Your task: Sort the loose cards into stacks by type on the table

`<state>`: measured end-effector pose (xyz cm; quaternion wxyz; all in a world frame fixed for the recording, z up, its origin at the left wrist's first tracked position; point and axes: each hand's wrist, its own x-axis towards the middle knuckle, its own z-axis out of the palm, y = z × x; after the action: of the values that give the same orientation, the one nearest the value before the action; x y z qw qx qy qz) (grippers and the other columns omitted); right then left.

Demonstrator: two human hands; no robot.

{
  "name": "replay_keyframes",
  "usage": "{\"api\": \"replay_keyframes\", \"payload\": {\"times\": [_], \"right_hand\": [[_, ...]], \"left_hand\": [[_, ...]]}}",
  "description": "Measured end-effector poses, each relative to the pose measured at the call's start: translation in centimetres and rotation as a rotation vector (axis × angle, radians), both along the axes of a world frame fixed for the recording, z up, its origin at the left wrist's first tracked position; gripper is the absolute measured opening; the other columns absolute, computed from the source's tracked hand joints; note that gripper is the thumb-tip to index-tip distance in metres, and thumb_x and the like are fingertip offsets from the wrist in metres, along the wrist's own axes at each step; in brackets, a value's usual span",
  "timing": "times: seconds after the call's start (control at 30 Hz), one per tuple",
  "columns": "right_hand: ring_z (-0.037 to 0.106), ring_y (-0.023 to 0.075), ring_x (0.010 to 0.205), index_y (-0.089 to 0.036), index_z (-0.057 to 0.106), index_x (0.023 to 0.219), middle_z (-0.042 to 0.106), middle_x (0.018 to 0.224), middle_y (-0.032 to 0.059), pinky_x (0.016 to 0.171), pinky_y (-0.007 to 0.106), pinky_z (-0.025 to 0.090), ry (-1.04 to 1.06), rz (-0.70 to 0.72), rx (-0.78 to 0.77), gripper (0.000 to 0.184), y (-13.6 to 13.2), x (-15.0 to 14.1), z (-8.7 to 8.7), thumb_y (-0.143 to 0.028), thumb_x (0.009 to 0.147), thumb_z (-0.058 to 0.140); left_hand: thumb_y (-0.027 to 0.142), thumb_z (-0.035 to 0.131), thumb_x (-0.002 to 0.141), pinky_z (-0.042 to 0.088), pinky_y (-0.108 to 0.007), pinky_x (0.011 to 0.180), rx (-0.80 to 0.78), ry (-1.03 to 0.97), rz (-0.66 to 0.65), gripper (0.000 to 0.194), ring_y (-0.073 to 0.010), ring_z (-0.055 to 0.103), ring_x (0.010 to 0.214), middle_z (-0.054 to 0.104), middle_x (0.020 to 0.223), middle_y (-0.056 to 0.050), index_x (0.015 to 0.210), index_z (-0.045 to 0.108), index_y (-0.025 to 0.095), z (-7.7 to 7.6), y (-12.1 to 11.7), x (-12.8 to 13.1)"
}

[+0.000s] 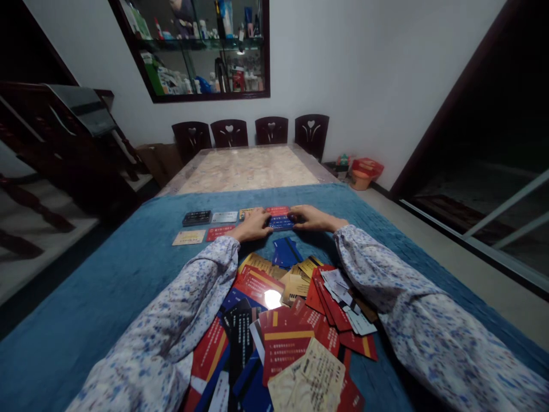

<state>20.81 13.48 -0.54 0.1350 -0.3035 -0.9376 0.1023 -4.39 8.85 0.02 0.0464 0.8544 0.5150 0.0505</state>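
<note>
A small stack of blue cards (281, 224) lies on the blue cloth, with a red card (278, 211) just behind it. My left hand (254, 225) presses its fingers to the stack's left edge. From the opposite side, the bent fingers of my right hand (316, 218) grip the right edge. To the left are a black stack (197, 218), a silver card (225, 217), a cream card (189, 237) and a red card (219, 232). A yellow card (247, 212) is partly hidden by my left hand. Loose mixed cards (285, 343) pile between my forearms.
The blue cloth (120, 269) covers the near part of a long table (253, 166). Dark chairs (271, 130) stand along its far end. A red bag (368, 167) sits on the floor at the right. Two loose blue cards (286, 252) lie at the pile's far edge.
</note>
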Motion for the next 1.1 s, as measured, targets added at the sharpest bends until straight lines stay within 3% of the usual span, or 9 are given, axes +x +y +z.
{"api": "replay_keyframes", "payload": {"times": [0.3,0.47,0.73,0.83,1.0,1.1], "right_hand": [[0.065,0.0256,0.103,-0.017,0.074,0.107,0.073,0.111,0.0132,0.092,0.033,0.048,-0.122,0.021,0.121,0.026,-0.1,-0.4,-0.1,-0.020,0.083,0.063],[0.066,0.0257,0.103,-0.015,0.074,0.107,0.073,0.108,0.0141,0.093,0.033,0.048,-0.151,0.011,0.141,0.025,-0.2,-0.4,-0.1,-0.022,0.086,0.062],[0.067,0.0273,0.113,-0.018,0.067,0.133,0.070,0.132,0.0152,0.095,0.035,0.049,-0.076,-0.107,0.141,0.046,-1.3,0.7,-0.3,-0.024,0.087,0.065],[0.066,0.0281,0.114,-0.020,0.070,0.127,0.071,0.131,0.0144,0.094,0.036,0.050,-0.042,-0.132,0.175,0.039,-2.2,1.0,-0.1,-0.022,0.088,0.063],[0.065,0.0278,0.116,-0.021,0.078,0.103,0.074,0.122,0.0122,0.099,0.039,0.049,0.083,0.021,0.191,0.023,-3.4,0.8,-0.1,-0.015,0.087,0.062],[0.065,0.0270,0.111,-0.019,0.079,0.101,0.075,0.115,0.0124,0.097,0.040,0.049,0.114,0.059,0.164,0.022,-4.2,0.5,-0.5,-0.014,0.088,0.062]], "left_hand": [[0.036,0.057,0.094,0.039,-0.053,0.108,0.015,0.061,-0.028,0.036,-0.0333,0.048,0.128,0.058,0.132,-0.015,0.126,0.066,0.020,0.6,-0.6,0.4],[0.036,0.058,0.095,0.039,-0.054,0.106,0.035,0.065,-0.039,0.036,-0.0333,0.047,0.129,0.059,0.133,-0.014,0.127,0.065,0.022,0.6,-0.6,0.4],[0.033,0.061,0.093,0.036,-0.054,0.105,0.143,-0.016,-0.054,0.037,-0.0331,0.046,0.127,0.058,0.136,-0.014,0.128,0.064,0.021,0.5,-1.7,0.0],[0.031,0.059,0.094,0.036,-0.055,0.105,0.185,-0.049,-0.084,0.034,-0.0327,0.047,0.125,0.060,0.133,-0.014,0.126,0.066,0.021,0.5,-2.7,-0.1],[0.030,0.057,0.096,0.036,-0.055,0.103,0.165,-0.060,-0.140,0.027,-0.0325,0.048,0.123,0.063,0.128,-0.013,0.118,0.070,0.021,0.5,-4.8,0.1],[0.031,0.058,0.097,0.035,-0.056,0.103,0.148,-0.057,-0.180,0.028,-0.0329,0.048,0.124,0.063,0.129,-0.013,0.119,0.070,0.021,0.5,-6.1,0.3]]}}
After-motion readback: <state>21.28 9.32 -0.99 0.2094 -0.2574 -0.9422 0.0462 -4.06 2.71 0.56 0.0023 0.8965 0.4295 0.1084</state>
